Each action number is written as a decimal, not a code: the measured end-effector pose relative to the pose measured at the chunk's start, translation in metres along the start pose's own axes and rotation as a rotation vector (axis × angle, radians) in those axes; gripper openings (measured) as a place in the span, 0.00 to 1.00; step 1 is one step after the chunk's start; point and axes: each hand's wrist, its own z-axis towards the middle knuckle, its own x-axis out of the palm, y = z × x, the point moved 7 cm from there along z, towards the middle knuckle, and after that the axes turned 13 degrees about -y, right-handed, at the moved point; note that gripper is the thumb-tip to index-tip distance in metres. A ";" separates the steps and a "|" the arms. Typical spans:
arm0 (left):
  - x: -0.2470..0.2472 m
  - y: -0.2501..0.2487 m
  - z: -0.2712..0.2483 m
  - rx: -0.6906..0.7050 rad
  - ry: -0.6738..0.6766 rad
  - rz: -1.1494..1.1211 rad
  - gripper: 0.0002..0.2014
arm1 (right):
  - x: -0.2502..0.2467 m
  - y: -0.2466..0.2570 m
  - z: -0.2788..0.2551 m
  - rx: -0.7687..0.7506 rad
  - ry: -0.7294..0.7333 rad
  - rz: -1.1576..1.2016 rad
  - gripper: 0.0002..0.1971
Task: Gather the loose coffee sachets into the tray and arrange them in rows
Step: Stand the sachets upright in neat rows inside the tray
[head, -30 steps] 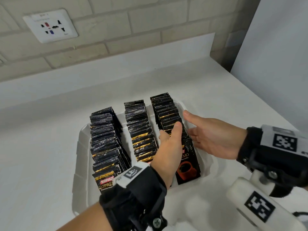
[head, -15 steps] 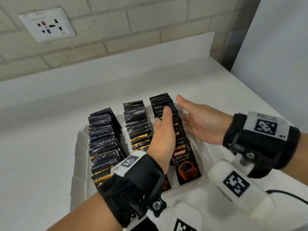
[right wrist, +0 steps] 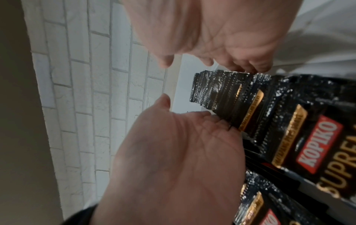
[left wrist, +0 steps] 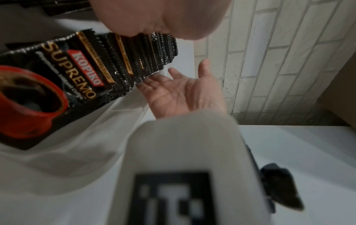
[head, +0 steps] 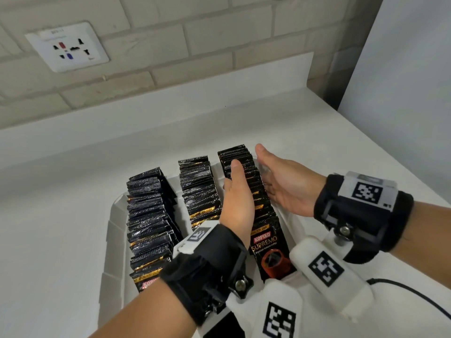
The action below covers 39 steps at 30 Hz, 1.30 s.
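A white tray [head: 114, 215] on the counter holds three rows of black Kopiko coffee sachets standing on edge: a left row [head: 148, 211], a middle row [head: 197, 189] and a right row [head: 235, 153]. The right row's front sachet [head: 268, 247] faces me. My left hand [head: 235, 181] lies flat, fingers straight, against that row's left side. My right hand [head: 278, 181], palm open, flanks its right side. In the left wrist view the right row [left wrist: 115, 60] sits between my left hand [left wrist: 154, 18] and my right hand [left wrist: 183, 94]. The right wrist view shows the row [right wrist: 231, 94] between both palms.
The tray sits on a white counter [head: 61, 240] below a brick wall with a socket [head: 67, 46]. A white panel [head: 402, 69] stands at the right. A black cable [head: 402, 296] trails over the counter near my right wrist.
Both hands have slid away from me along the right row, from its middle towards its far end, staying on either side of it.
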 end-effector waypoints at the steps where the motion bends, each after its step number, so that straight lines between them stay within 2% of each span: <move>1: -0.001 0.001 0.001 -0.003 -0.005 0.006 0.60 | 0.000 0.002 0.000 -0.008 -0.010 0.011 0.15; 3: -0.001 0.003 0.004 -0.003 -0.020 0.026 0.61 | 0.000 0.005 0.002 -0.025 -0.029 0.015 0.16; 5: 0.000 0.001 0.002 -0.002 -0.027 0.041 0.61 | -0.002 0.009 0.003 -0.038 -0.067 0.028 0.28; 8: 0.000 -0.009 -0.003 0.002 -0.037 0.070 0.48 | 0.002 0.013 0.004 -0.045 -0.062 0.039 0.36; 9: 0.000 -0.009 -0.003 -0.003 -0.042 0.070 0.43 | 0.002 0.013 0.005 -0.043 -0.065 0.046 0.36; 11: -0.002 -0.007 0.000 -0.008 -0.047 0.081 0.39 | 0.002 0.014 0.008 -0.049 -0.062 0.067 0.35; 15: -0.002 -0.008 0.003 -0.011 -0.062 0.078 0.45 | 0.001 0.018 0.012 -0.062 -0.074 0.087 0.33; 19: 0.000 -0.009 0.005 -0.008 -0.080 0.102 0.38 | 0.004 0.018 0.015 -0.070 -0.084 0.062 0.34; 22: -0.002 -0.008 0.005 -0.008 -0.072 0.108 0.38 | 0.003 0.018 0.016 -0.073 -0.068 0.077 0.34; 28: -0.001 -0.026 -0.013 0.121 0.005 0.165 0.37 | -0.014 0.025 0.004 -0.151 -0.077 0.008 0.33; 30: -0.002 -0.040 -0.029 0.207 0.073 0.173 0.36 | -0.022 0.028 -0.003 -0.217 -0.059 -0.064 0.32; 33: -0.020 -0.065 -0.051 0.378 0.126 0.251 0.33 | -0.030 0.027 -0.019 -0.392 0.003 -0.326 0.17; 35: -0.048 -0.086 -0.060 0.516 0.128 0.300 0.28 | -0.034 0.017 -0.032 -0.515 0.055 -0.530 0.12; 37: -0.084 -0.101 -0.064 0.626 0.117 0.325 0.25 | -0.033 0.003 -0.045 -0.672 0.085 -0.716 0.14; 39: -0.121 -0.101 -0.061 0.663 0.068 0.384 0.18 | -0.028 -0.012 -0.061 -0.868 0.094 -0.870 0.19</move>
